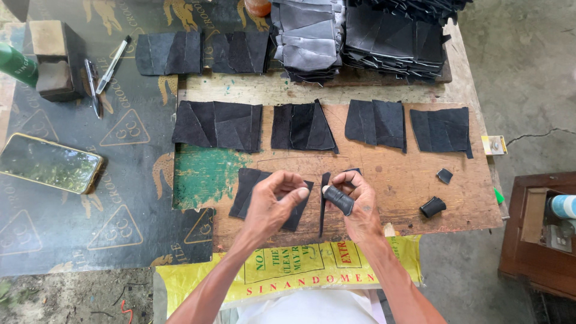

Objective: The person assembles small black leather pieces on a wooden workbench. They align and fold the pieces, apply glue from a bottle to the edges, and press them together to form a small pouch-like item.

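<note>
Near the front edge of the wooden board [420, 180], the left hand [273, 204] has its fingers curled down, pinching a folded black leather piece [246, 189] flat against the wood. Just right of it, the right hand [355, 201], with a dark sleeve on one finger, pinches a thin black strip [323, 207] that runs front to back. The strip sits between both hands, closer to the right. A row of four folded pieces [303, 127] lies further back.
</note>
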